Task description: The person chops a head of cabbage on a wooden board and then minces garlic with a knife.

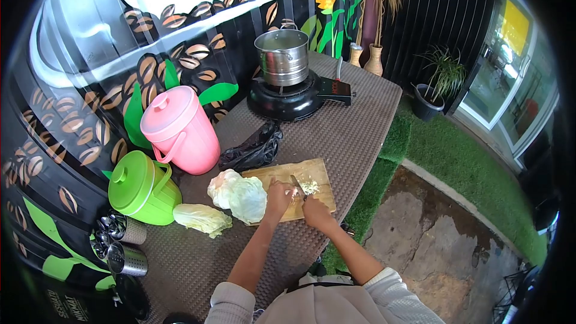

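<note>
My right hand (317, 212) is closed around the handle of a knife (296, 183), its blade lying over the wooden cutting board (321, 171). Just left of the blade, my left hand (279, 198) is low on the board with fingers bent together; a pale bit shows at its fingertips, too small to name. Finely chopped pale pieces (310, 187) lie in a small heap right of the knife. Beside my left hand, a round leafy head (248, 200), like lettuce or cabbage, overlaps the board's left edge. A napa cabbage (203, 219) rests on the table farther left.
Behind the board lies a black plastic bag (255, 149). A pink lidded bucket (191, 138) and a green one (141, 192) stand at left, near metal utensil holders (127, 259). A steel pot (282, 63) sits on a black portable stove (282, 103) at the back.
</note>
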The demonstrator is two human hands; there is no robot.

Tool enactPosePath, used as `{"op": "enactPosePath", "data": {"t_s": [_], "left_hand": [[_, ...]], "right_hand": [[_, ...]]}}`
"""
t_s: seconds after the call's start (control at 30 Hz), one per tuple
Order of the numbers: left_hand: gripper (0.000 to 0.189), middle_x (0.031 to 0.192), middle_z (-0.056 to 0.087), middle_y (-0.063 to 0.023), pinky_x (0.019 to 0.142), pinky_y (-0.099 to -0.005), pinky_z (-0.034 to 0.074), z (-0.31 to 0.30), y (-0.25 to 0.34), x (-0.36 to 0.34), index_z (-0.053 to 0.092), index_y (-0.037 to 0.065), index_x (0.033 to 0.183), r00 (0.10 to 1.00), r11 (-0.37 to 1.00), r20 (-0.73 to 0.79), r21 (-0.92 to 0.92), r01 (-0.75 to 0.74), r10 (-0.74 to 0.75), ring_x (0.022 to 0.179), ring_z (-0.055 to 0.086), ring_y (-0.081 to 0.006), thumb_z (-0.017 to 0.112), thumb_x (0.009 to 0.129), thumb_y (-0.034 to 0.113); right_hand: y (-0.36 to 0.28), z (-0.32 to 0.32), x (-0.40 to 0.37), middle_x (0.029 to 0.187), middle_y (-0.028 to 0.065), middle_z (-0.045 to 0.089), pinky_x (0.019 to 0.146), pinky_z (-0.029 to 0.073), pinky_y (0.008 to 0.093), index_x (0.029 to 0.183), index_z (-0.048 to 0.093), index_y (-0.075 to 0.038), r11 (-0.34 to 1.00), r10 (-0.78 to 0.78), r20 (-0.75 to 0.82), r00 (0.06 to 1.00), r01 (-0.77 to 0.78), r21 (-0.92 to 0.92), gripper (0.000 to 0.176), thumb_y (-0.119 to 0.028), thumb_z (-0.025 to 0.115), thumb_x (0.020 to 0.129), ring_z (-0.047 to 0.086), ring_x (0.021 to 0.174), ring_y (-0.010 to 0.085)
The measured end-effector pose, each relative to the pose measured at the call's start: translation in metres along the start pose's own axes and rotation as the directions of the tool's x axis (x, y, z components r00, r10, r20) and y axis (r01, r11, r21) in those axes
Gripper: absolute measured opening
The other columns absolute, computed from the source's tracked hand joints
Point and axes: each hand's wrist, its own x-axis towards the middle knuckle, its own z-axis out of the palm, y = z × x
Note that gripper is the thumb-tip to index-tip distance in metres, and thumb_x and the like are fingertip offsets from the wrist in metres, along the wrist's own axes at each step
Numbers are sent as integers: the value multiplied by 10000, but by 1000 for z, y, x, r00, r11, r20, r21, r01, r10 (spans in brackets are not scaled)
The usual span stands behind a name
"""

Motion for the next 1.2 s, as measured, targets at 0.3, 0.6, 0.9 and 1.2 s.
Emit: {"op": "enactPosePath", "data": {"t_s": [0.3, 0.6, 0.9, 1.2], "left_hand": [[369, 981, 576, -143, 713, -403, 495, -4, 16, -4, 399, 38, 1034, 992, 989, -57, -103, 109, -115, 816, 681, -281, 663, 784, -21], [277, 946, 600, -142, 742, -469, 487, 5, 12, -10, 462, 67, 982, 995, 998, -71, -24, 64, -65, 908, 606, -373, 656, 786, 40], [186, 825, 638, -127, 820, -442, 472, -5, 21, -15, 492, 42, 956, 998, 999, -65, -23, -23, 21, 899, 610, -357, 606, 809, 26], [235, 892, 638, -166, 737, -379, 511, -2, 11, -8, 492, 15, 938, 998, 997, -29, -44, 56, -57, 869, 678, -317, 664, 781, -23]], "right_hand": [[-20, 16, -11, 873, 195, 692, 714, 573, 421, 1118, 467, 81, 986, 164, -82, 983, -165, -11, 299, -112, 510, 893, 700, 841, 358], [-21, 6, -21, 914, 263, 668, 709, 558, 462, 1132, 427, 78, 997, 74, -47, 996, -74, 12, 316, -71, 525, 872, 687, 852, 383], [-11, -8, -2, 928, 282, 656, 718, 554, 474, 1112, 433, 83, 991, 103, -31, 994, -100, 92, 320, -93, 547, 869, 685, 866, 384], [-15, 53, -10, 795, 176, 690, 602, 577, 392, 1157, 454, 99, 987, 156, -226, 962, -163, -10, 357, -70, 549, 857, 700, 699, 358]]}}
